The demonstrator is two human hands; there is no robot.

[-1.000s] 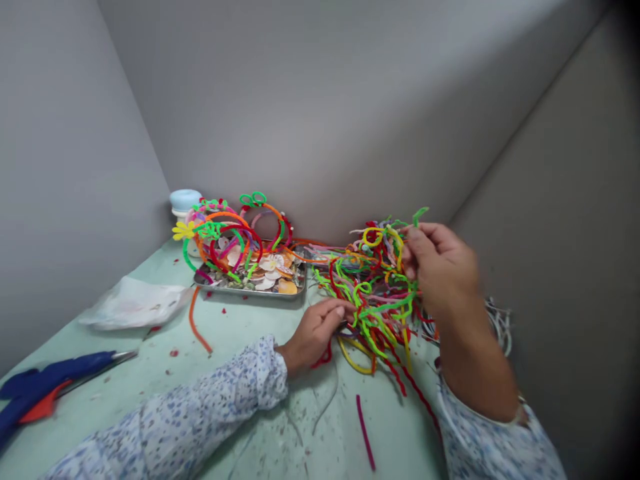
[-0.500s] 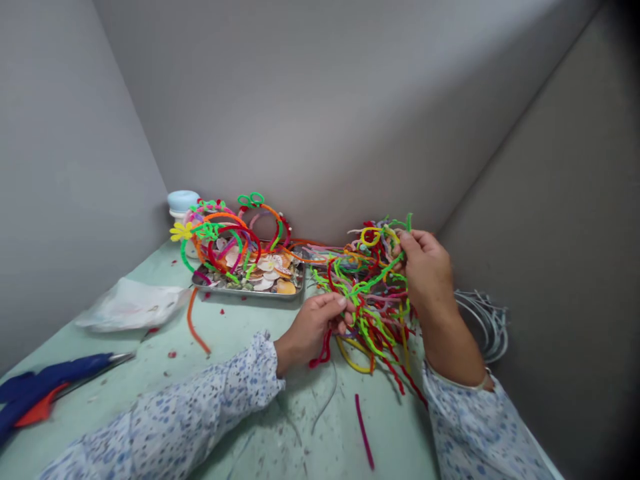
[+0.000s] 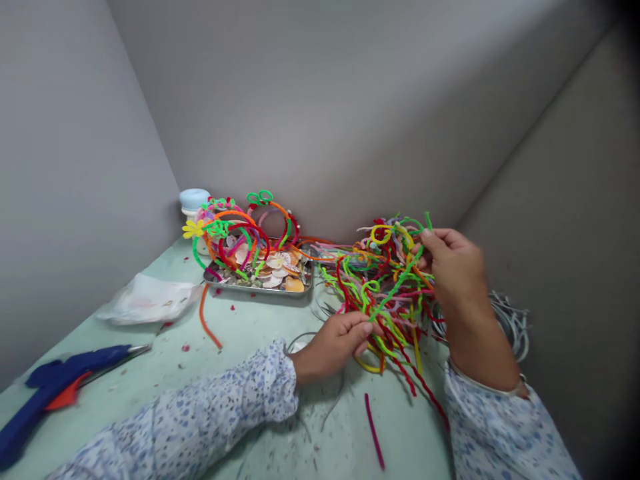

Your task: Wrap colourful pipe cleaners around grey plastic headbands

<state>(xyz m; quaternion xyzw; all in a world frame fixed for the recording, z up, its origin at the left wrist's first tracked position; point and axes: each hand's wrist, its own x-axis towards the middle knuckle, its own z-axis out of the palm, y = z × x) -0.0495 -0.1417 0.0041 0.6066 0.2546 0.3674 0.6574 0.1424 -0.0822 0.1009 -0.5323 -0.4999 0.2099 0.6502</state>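
Observation:
A green pipe cleaner (image 3: pixel 401 283) runs slanting between my two hands, above a tangled heap of coloured pipe cleaners (image 3: pixel 360 270). Its lower end is pinched by my left hand (image 3: pixel 343 339), fingers closed. Up and to the right, my right hand (image 3: pixel 456 267) grips it near the other end, and a short green tip sticks up past the thumb. Part of the heap is hidden behind both hands. Closer to me, a single purple pipe cleaner (image 3: pixel 374 432) lies on the table.
A metal tray (image 3: pixel 260 291) of shells stands at the back, with pipe-cleaner headbands (image 3: pixel 240 223) resting on it. On the left are a blue glue gun (image 3: pixel 75 373) and a plastic bag (image 3: pixel 150 300). Coiled grey wire (image 3: pixel 510 323) lies at the right wall.
The view has shifted slightly, so the table things sit further right. My left hand has moved right and a little lower. Both hands still hold the green pipe cleaner.

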